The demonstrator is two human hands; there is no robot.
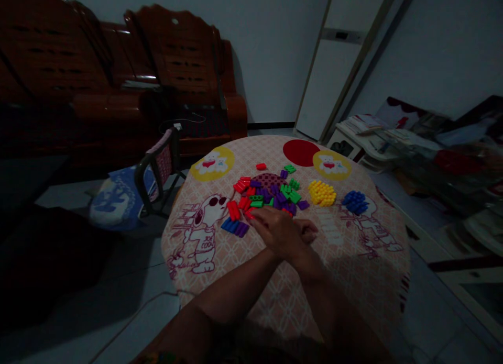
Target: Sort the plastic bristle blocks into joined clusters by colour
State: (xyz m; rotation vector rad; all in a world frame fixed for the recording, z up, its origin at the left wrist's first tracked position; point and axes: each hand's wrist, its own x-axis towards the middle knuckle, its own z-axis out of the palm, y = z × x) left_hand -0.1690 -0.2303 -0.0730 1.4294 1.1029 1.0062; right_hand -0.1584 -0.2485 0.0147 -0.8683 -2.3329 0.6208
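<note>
Using the yellow block cluster (322, 193) as my reference; left/right of it as I see them on the head feed. It sits on the round, cloth-covered surface (251, 148). My arms are crossed, right wrist over left, on the near-left side of it.

Right hand (277, 229): well left of yellow and a bit nearer me, back of hand up, fingers drawn together, tips at a red block (249, 214). Contact looks likely; can't tell if it's gripped.

Left hand (307, 231): just nearer me than yellow, slightly left, partly hidden under the right one. Fingers curled; can't tell how far closed or whether it has hold of anything.

Mixed pile of red, green and purple blocks (277, 195): left of yellow, loose, pieces at various angles. Lone red block (261, 166): far left of yellow, apart from the pile. Blue-and-purple row (234, 227): nearer me and well left of yellow, pieces side by side. Blue block cluster (354, 202): just right of yellow, not touching it.

Background: chair (159, 170) well left of yellow, wooden sofa (184, 65) beyond it. Light's dim.
</note>
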